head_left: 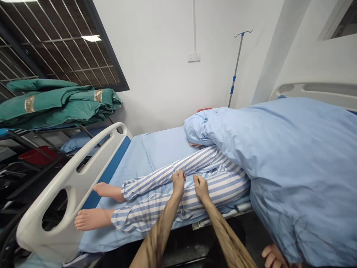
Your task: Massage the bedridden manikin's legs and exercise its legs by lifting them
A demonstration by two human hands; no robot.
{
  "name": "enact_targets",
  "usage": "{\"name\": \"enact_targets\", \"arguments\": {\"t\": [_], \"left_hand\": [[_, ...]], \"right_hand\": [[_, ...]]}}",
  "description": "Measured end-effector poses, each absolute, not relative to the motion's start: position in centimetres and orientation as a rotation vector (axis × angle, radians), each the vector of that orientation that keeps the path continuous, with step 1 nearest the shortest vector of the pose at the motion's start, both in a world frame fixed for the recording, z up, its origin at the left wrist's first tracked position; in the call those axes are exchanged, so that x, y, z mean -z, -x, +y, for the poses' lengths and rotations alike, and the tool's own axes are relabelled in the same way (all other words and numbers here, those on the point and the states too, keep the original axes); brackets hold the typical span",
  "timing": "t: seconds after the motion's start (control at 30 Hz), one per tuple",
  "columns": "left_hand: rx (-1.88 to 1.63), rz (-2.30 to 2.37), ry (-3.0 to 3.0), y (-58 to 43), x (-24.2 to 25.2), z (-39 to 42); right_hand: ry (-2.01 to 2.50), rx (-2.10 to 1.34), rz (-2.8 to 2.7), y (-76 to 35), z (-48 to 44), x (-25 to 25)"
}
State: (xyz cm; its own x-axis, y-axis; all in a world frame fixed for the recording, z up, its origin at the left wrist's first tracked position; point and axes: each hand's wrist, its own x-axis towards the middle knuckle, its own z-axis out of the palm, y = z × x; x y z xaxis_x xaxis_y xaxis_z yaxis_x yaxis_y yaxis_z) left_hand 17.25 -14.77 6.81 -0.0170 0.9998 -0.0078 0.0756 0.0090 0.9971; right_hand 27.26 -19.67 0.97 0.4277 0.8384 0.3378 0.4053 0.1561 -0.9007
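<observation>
White ward wall with a double power socket and a steel drip stand with blue fittings behind a hospital bed with a pale blue sheet. At upper left is a dark-framed window with a metal grille. Below it, folded green cloth drapes with gold labels lie on a dark metal bed frame.

A life-size patient manikin lies along the bed, its bare feet near the white plastic footboard. It wears blue-and-white striped pyjama trousers, and a bulky pale blue quilt covers everything above the thighs.

The left hand and right hand reach in from the near long edge of the bed and rest close together on the trousers, midway between the footboard and the quilt fold. The left hand's fingertips appear closed on a small fold of striped cloth. The right hand's fingers curl down onto the cloth, but whether they pinch it cannot be told. Working with the fingertips on the cloth, hands close together, appears to suit the fabric well, since it keeps the hold on the trousers rather than on the limb beneath.

At the lower right corner, a co-worker's hand shows below the quilt's overhanging edge.
</observation>
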Motion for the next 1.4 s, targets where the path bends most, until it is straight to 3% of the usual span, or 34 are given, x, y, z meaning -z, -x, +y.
{"name": "enact_targets", "arguments": {"t": [0.17, 0.3, 0.47, 0.7, 1.07, 1.4], "left_hand": [[-1.317, 1.099, -1.111, -19.2, -11.2, -14.3], [-1.225, 1.251, -1.094, -20.6, -7.5, -15.7], [-1.04, 1.392, -1.514, -21.0, -1.7, -17.8], [-1.027, 1.393, -1.576, -20.7, -2.0, -17.6], [-1.083, 1.332, -1.419, -20.4, -1.8, -16.8], [-1.084, 1.34, -1.411, -20.6, -1.1, -16.7]], "right_hand": [[1.441, -0.411, -1.016, -27.2, -19.9, -0.6], [1.441, -0.433, -0.967, -27.4, -19.9, -0.7], [1.448, -0.452, -0.967, -27.4, -19.8, -0.4], [1.479, -0.453, -1.014, -27.2, -19.6, -0.9], [1.38, -0.412, -1.294, -31.6, -18.9, -10.9], [1.536, -0.406, -1.109, -33.4, -19.0, -1.8]]}}
